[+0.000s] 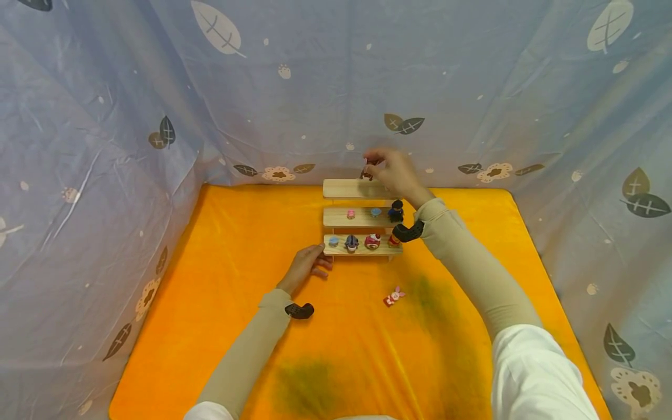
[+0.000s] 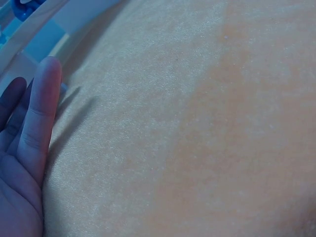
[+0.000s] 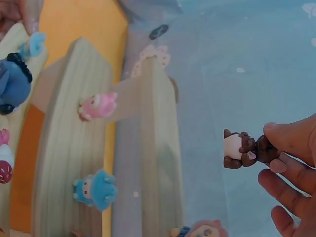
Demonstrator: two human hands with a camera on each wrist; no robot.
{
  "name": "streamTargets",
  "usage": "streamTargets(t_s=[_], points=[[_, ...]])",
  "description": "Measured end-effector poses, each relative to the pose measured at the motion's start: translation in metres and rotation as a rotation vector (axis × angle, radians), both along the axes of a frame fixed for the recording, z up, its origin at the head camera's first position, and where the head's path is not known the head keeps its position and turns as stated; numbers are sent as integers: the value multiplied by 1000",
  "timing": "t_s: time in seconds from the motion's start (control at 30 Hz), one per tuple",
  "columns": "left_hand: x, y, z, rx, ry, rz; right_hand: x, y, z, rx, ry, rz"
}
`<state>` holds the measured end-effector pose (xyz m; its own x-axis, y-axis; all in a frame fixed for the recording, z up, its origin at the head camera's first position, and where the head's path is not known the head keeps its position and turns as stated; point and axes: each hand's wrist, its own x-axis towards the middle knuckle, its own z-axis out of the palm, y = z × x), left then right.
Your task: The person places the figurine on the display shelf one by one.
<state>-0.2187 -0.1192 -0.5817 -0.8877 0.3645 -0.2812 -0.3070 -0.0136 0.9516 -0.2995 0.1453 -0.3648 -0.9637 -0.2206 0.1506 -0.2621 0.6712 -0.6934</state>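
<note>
My right hand (image 1: 392,172) pinches a small brown bear figurine (image 3: 242,149) with a white belly, holding it above the top step. The three-tier wooden stand (image 1: 336,189) rests on the orange cloth. At the left end of its bottom step is my left hand (image 1: 307,265), fingers extended; in the left wrist view they look nearly straight. On the middle step are a pink figurine (image 1: 350,214), a blue one (image 1: 375,213) and a dark-haired one (image 1: 396,211). A pink-haired figurine (image 3: 207,229) shows partly at the top step in the right wrist view.
Several figurines line the bottom step, including a grey-blue donkey (image 1: 351,242) and a red-and-white one (image 1: 372,241). A pink-eared figurine (image 1: 394,296) lies on the orange cloth (image 1: 252,233) in front. Leaf-patterned curtains (image 1: 315,87) enclose the back and sides.
</note>
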Motion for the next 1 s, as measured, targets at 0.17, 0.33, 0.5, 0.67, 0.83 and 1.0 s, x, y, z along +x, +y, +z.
streamTargets(t_s=[0.17,0.33,0.5,0.67,0.83,1.0], points=[[0,0,-1,10,-1,-2,-4,-3,-5,39,-34,14],[-1,0,-2,16,-2,-2,-7,-5,-10,101,-48,14],[-1,0,-2,19,-3,-1,-10,-6,-16,159,-3,18],[-1,-1,-1,17,-11,-1,-11,-6,-21,177,11,20],[-1,0,0,18,-19,3,-10,-7,-22,185,13,22],[-1,0,0,28,-23,7,-10,-6,-24,187,5,24]])
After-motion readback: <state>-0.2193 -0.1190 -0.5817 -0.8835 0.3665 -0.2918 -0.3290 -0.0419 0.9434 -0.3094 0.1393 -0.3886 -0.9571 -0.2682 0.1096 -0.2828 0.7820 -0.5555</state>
